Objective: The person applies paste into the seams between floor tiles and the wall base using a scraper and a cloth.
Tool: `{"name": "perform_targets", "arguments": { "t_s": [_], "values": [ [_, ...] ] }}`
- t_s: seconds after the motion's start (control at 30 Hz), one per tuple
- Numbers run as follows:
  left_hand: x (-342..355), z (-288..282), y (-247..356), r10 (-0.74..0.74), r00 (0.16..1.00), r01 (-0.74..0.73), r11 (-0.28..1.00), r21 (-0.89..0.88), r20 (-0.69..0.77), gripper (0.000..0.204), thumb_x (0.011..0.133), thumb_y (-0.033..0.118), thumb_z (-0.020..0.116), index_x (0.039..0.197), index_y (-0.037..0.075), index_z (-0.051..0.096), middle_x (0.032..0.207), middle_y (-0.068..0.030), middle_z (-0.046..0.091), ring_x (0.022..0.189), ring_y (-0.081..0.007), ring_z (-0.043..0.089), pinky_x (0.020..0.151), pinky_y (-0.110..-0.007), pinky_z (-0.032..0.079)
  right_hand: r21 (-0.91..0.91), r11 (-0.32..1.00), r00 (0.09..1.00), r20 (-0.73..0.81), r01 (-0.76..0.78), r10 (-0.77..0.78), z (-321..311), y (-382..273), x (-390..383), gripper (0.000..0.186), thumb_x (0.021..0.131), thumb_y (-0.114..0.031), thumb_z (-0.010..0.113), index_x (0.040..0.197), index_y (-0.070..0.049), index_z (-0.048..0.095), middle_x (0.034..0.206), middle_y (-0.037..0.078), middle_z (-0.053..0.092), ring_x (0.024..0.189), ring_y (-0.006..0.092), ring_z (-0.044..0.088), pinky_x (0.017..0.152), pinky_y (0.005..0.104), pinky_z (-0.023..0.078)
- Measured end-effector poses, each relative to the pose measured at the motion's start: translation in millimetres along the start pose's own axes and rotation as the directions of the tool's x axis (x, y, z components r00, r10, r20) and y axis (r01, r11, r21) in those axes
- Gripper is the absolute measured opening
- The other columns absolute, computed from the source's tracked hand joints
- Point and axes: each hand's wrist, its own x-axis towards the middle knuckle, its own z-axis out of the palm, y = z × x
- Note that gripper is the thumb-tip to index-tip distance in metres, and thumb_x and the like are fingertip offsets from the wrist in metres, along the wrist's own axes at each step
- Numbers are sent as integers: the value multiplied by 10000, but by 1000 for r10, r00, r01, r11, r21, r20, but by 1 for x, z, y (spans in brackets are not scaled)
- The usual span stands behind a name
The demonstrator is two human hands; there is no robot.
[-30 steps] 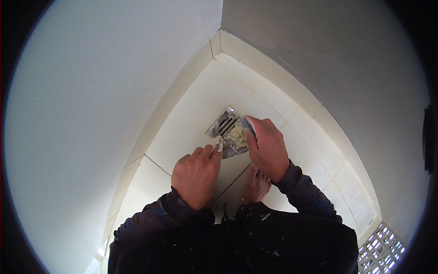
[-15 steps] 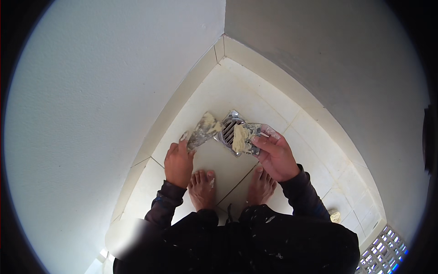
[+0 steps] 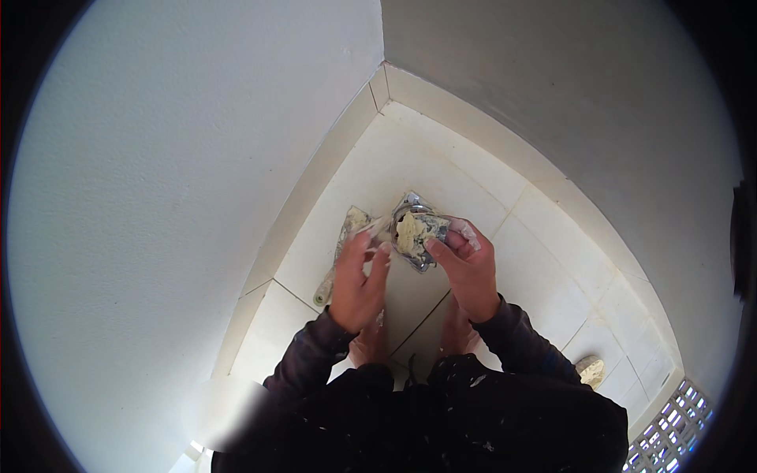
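Observation:
My right hand [image 3: 469, 272] is closed on a putty-smeared scraper blade [image 3: 434, 231], thumb on top, with a lump of cream putty [image 3: 408, 234] on its left part. The blade is above a square metal floor drain [image 3: 416, 202], covering much of its grate. My left hand [image 3: 359, 276] is just left of the drain, thumb and fingers apart, the fingertips smeared by motion. Beside its outer edge a putty knife [image 3: 352, 223] appears to lie on the tiles, its blade coated with putty and its handle end [image 3: 322, 296] pointing toward me; the hand partly hides it.
Cream floor tiles [image 3: 426, 150] run into a corner between two grey-white walls [image 3: 197, 158] with tiled skirting [image 3: 315, 165]. My bare feet [image 3: 369, 343] are below the drain. A round cream lump [image 3: 590, 370] sits at lower right, near a lattice panel [image 3: 670, 426].
My left hand has let go of the putty knife and moved right, toward the drain. The scraper blade in my right hand has shifted slightly left, over the grate.

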Motion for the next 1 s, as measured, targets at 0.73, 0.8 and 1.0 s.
{"name": "perform_targets", "arguments": {
  "t_s": [0.73,0.8,1.0],
  "values": [
    [-4,-5,-27,-104,993,100,993,-57,-63,174,988,95,619,1084,-44,574,870,-124,590,791,-204,605,706,-327,503,-8,997,958,-276,83,-82,17,30,179,106,892,-98,730,960,-47,666,836,-27,620,749,75,572,707,264,478],
    [-7,-6,-28,-119,991,114,991,-69,-66,157,984,87,619,1062,-43,579,859,-120,596,788,-200,607,710,-325,503,-221,958,917,-314,182,-246,23,33,192,181,850,-59,718,992,32,653,848,58,693,734,147,648,695,309,522],
    [-16,-13,-38,-213,977,213,976,-41,-7,182,1027,107,574,1120,-43,530,925,-100,637,866,-140,600,781,-300,507,-253,918,860,-342,305,-380,49,32,220,216,818,-63,717,989,63,678,911,132,761,766,193,718,711,332,550]
  ]
}}
